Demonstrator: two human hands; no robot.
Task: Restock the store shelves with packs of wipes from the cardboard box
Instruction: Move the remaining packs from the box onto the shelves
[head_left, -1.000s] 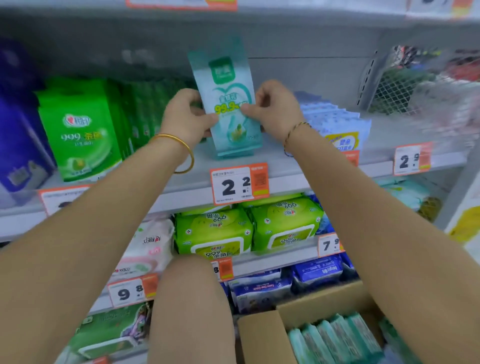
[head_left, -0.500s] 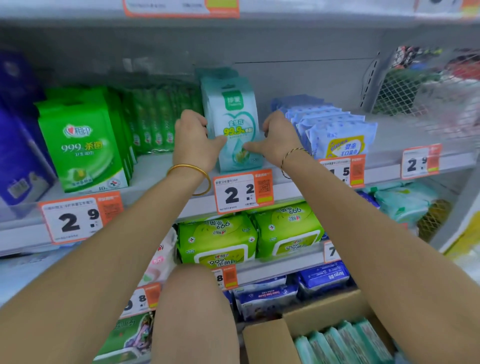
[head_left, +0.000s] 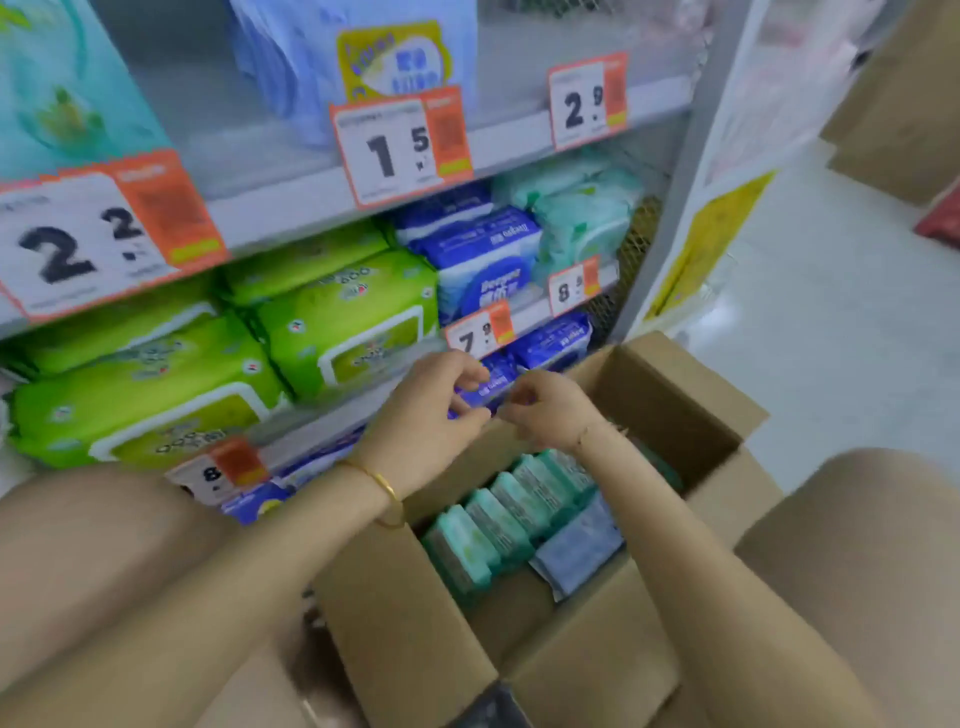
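An open cardboard box (head_left: 680, 400) stands on the floor against the shelving. Inside it a row of teal wipe packs (head_left: 498, 519) stands on edge, with a pale blue pack (head_left: 579, 553) lying beside them. My left hand (head_left: 434, 415) and my right hand (head_left: 553, 410) hover close together above the box's far edge, in front of the lowest shelf. Their fingers are loosely curled and hold nothing. A teal pack (head_left: 62, 88) stands on the upper shelf at top left.
Green packs (head_left: 332, 332), blue packs (head_left: 483, 260) and mint packs (head_left: 582, 213) fill the middle shelf behind price tags (head_left: 395, 145). A grey upright post (head_left: 670, 218) ends the shelving on the right. My knees flank the box. More cardboard stands on the floor at far right.
Both hands have let go of the teal pack, which stays on the upper shelf. They have dropped down to the box, and my view has tilted down and to the right.
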